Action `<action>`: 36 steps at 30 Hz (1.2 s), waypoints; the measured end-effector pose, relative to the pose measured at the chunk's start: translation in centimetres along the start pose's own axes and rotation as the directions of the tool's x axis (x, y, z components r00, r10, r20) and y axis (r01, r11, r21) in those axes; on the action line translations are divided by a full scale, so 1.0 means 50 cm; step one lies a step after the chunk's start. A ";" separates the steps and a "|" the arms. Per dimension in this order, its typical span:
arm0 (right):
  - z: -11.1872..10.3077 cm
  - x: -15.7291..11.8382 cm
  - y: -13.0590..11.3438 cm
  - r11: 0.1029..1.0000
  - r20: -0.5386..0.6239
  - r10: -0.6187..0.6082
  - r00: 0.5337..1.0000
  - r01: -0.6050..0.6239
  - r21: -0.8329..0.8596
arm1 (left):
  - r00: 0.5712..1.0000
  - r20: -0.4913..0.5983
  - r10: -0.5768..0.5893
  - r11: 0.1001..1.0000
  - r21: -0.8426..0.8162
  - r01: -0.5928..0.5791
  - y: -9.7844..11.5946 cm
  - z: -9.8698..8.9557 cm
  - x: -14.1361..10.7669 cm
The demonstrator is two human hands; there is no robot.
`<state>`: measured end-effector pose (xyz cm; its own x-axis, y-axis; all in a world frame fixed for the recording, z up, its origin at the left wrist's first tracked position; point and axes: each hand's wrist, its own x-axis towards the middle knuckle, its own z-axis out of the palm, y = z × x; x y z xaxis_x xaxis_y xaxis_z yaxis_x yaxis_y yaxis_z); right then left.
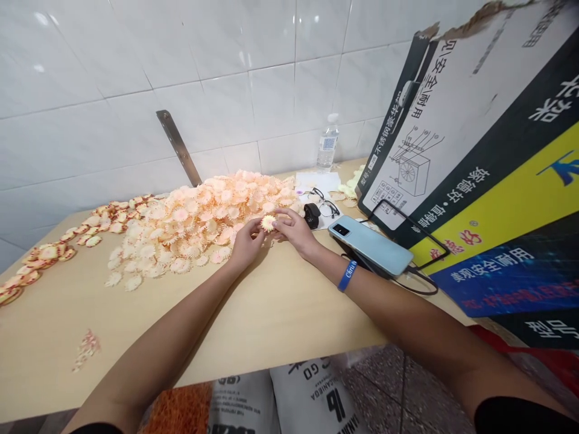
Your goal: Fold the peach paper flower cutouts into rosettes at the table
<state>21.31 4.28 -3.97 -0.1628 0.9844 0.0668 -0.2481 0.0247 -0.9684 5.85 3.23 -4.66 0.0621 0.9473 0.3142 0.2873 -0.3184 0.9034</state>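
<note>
On the wooden-toned counter (280, 313), red-edged pale round pieces (46, 253) lie at the far left, above loose pinkish scraps (88, 346). A broad heap of frilled cream-and-peach discs (203, 217) comes next, right up to the hands, with a brown metal strip (178, 144) leaning behind it. Rightward are a small black case (312, 215), dark-framed glasses (332, 208) on white paper, a clear labelled bottle (328, 144), a pale blue phone (373, 244) (beside the right forearm) and a large printed cardboard box (452, 157), which closes off the right side.

The small yellow frilled piece (268, 223) sits between the hands, pinched in the left hand (246, 242) and in the right hand (295, 232). Fingers cover its edges; the left fingertips are hard to make out. The box runs out of view at right.
</note>
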 end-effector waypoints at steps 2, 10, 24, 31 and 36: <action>0.000 -0.001 0.000 0.999 0.009 0.001 1.000 -0.001 -0.050 | 1.000 -0.010 -0.028 0.999 -0.033 0.028 0.002 -0.004 0.002; -0.003 0.007 0.016 0.958 -0.012 -0.172 0.985 0.164 -0.234 | 0.996 -0.063 -0.064 0.997 0.036 0.066 0.017 -0.011 0.002; -0.010 0.004 0.010 0.847 0.001 -0.292 0.956 0.259 -0.465 | 0.999 0.020 -0.027 0.998 -0.054 0.028 0.019 -0.007 -0.003; -0.018 -0.001 0.012 0.796 0.087 -0.276 0.957 0.279 -0.537 | 1.000 0.023 -0.020 0.998 -0.067 0.022 0.016 -0.007 -0.004; -0.018 0.005 0.027 0.917 0.070 -0.172 0.983 0.185 -0.352 | 0.996 0.003 -0.089 0.986 -0.142 0.089 0.002 -0.006 0.003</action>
<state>21.78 4.71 -5.50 -0.1837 0.9509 0.2489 0.0786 0.2666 -0.9606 5.62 3.31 -4.44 0.0397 0.9720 0.2315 0.1532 -0.2349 0.9599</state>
